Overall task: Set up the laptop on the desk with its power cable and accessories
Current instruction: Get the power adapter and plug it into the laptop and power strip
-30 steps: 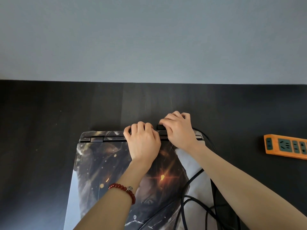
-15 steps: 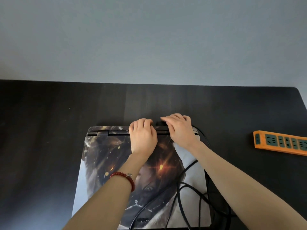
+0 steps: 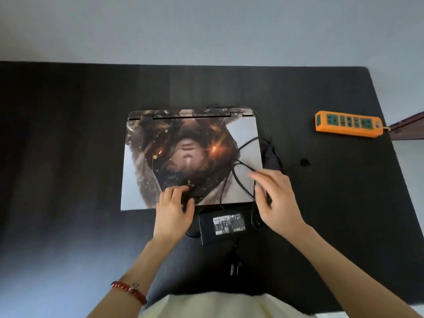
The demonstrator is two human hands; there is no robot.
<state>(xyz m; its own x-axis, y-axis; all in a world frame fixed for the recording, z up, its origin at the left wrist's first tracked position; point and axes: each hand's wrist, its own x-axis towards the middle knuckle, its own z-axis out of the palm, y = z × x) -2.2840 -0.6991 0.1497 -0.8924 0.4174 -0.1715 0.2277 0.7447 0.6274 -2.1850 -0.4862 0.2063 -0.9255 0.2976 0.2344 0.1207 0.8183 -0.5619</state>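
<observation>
1. Both hands had left the laptop's [image 3: 183, 157] hinge edge and come back to its near edge; the left hand [image 3: 173, 211] now sat at the near edge among the cable [image 3: 246, 166] loops, and the right hand [image 3: 275, 198] hung over the near right corner.
2. Left fingers were curled and seemed to pinch a dark strand or tie on the lid, though blur kept me from telling exactly what they held.
3. Right fingers were spread and loosely bent above the cable, holding nothing I could make out; it looked ready to gather the loops.
4. I judged the hands were placed so in order to untangle the cable lying across the lid before the laptop could be opened.
5. The laptop lay shut, flat at mid-desk [image 3: 68, 134], its lid covered by a printed picture skin in browns and pale grey with orange glints.
6. One cable end appeared plugged in at the far edge, running down the right side.
7. The adapter [image 3: 222, 226], a black brick with a white label, lay just before the laptop, between the hands.
8. Its plug [image 3: 235, 267] rested nearer the person, not yet connected.
9. The strip [image 3: 348, 123], orange, waited well apart at the far right.
</observation>
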